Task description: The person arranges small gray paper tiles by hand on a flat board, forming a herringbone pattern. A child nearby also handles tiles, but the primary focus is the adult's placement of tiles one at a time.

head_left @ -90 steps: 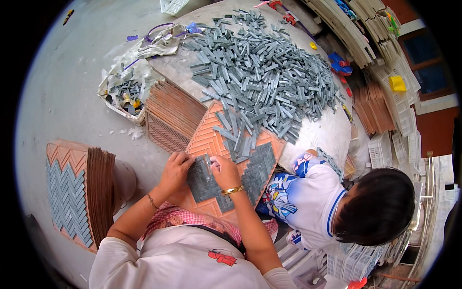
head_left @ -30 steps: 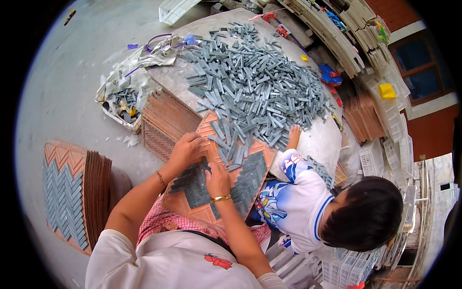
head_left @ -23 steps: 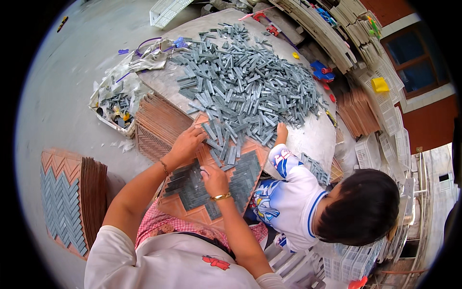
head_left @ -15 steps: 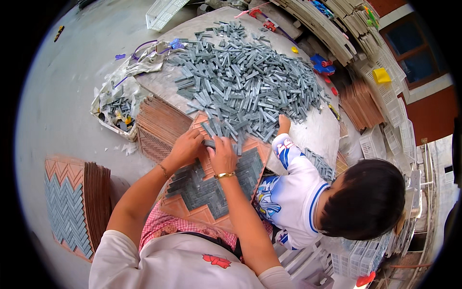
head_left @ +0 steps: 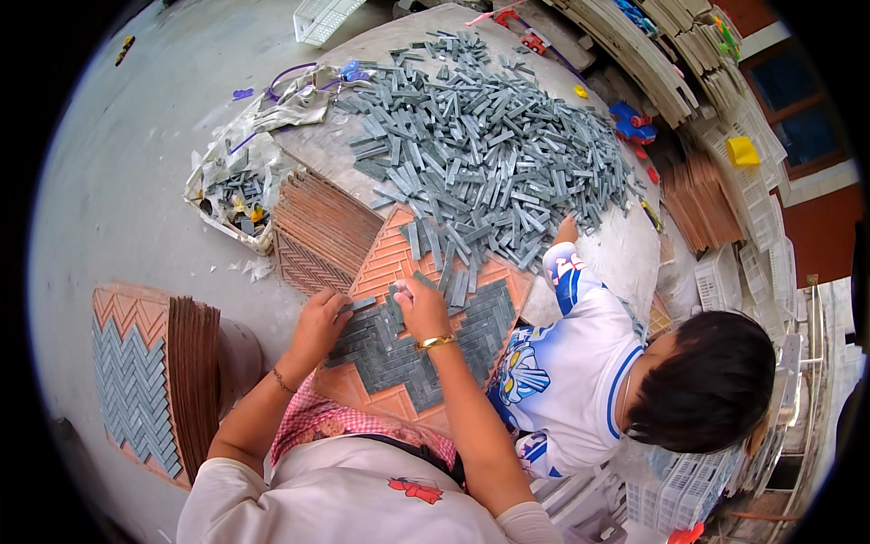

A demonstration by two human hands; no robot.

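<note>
Filling herringbone mould (head_left: 391, 247) at frame centre, hands apart, left hand (head_left: 319, 326) pinching a grey strip (head_left: 363, 304), right hand (head_left: 424, 313) hold unclear; next move likely needs groove alignment.

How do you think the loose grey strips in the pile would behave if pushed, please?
The loose grey strips are probably stiff, as they look straight where they cross one another. One seems unlikely to roll, given its flat sides and squared edges. Pushing one might shift its neighbours, since they overlap at many angles.
</note>
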